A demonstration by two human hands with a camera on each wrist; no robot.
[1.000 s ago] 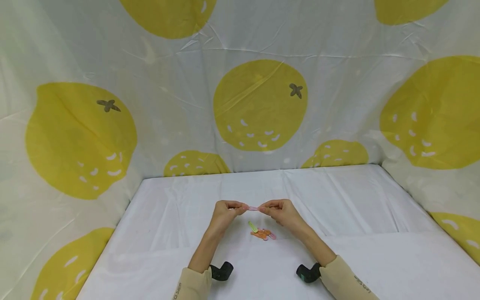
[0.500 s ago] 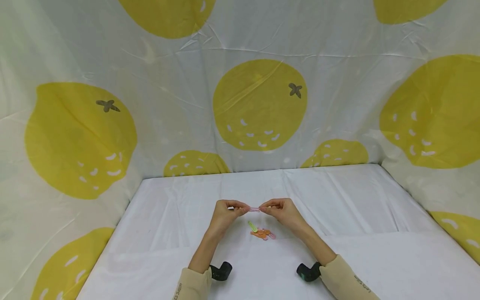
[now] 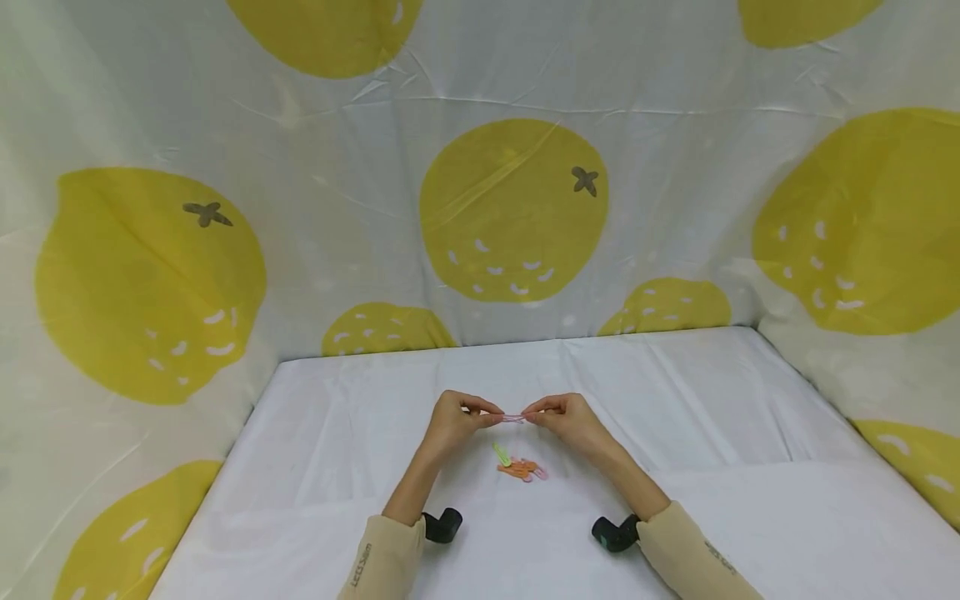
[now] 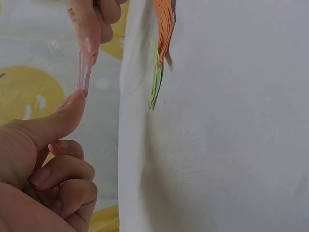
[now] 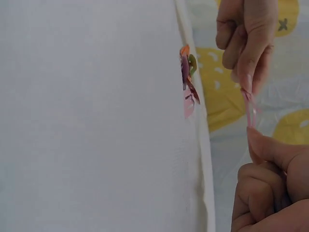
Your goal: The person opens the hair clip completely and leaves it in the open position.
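Between both hands, above the white table, a pink snap hair clip point(image 3: 513, 418) is held level. My left hand point(image 3: 459, 419) pinches one end between thumb and index finger; my right hand point(image 3: 568, 423) pinches the other. Two thin pink strands of the clip point(image 4: 84, 75) show with a narrow gap in the left wrist view. Fingertips cover both of its ends. Just below the hands lies a small pile: a green hair clip point(image 3: 501, 455), overlapping orange hair clips point(image 3: 516, 471) and a pink hair clip point(image 3: 542, 473) at its right. Neither hand touches the pile.
The white cloth-covered table point(image 3: 360, 467) reaches back to a curtain point(image 3: 495, 75) printed with yellow lemons, which also hangs at both sides. A black angled piece point(image 3: 444, 526) sticks out at the left wrist, another black piece point(image 3: 615, 533) at the right.
The left hand has risen slightly and turned a little, and the held clip's strands look further apart. Both hands keep their pinch. The pile lies as before; the head view has shifted slightly.
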